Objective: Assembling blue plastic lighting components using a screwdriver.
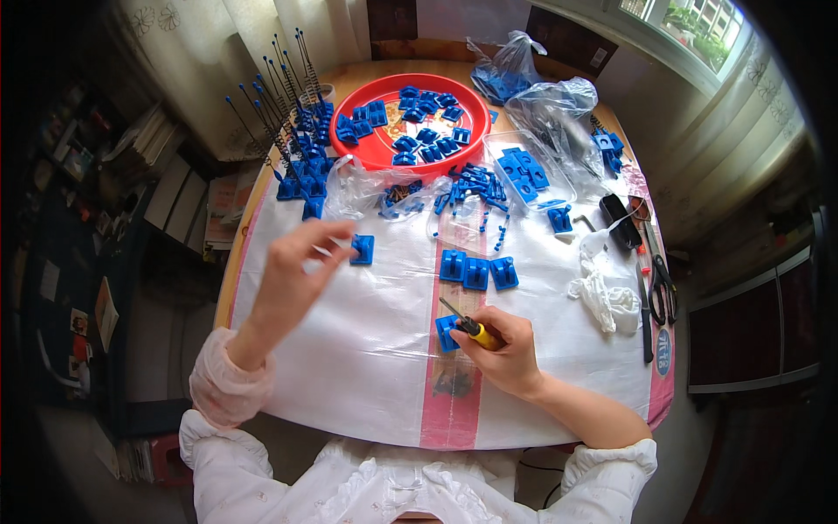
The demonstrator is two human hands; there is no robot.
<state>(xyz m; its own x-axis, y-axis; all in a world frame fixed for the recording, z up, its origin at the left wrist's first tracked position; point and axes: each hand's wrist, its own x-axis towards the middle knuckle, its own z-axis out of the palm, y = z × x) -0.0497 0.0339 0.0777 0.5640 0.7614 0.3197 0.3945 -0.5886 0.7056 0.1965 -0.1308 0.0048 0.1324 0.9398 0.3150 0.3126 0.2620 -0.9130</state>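
Note:
My right hand (509,354) is closed around a screwdriver (478,331) with a yellow and black handle, its metal shaft pointing up and left. Just beside those fingers a blue plastic piece (446,335) lies on the table, partly covered by the hand. Farther left, my left hand (301,266), slightly blurred, reaches out with fingers apart. Its fingertips are at the left edge of another square blue piece (364,251); whether they touch it I cannot tell. Three similar blue pieces (476,273) sit in a row beyond the screwdriver.
A red round tray (342,150) of blue parts stands at the back. Blue assemblies with upright springs and rods (301,166) crowd the far left. Plastic bags (550,109) and a clear box (567,196) sit at back right. Scissors (665,293) and white cloth (602,301) lie right.

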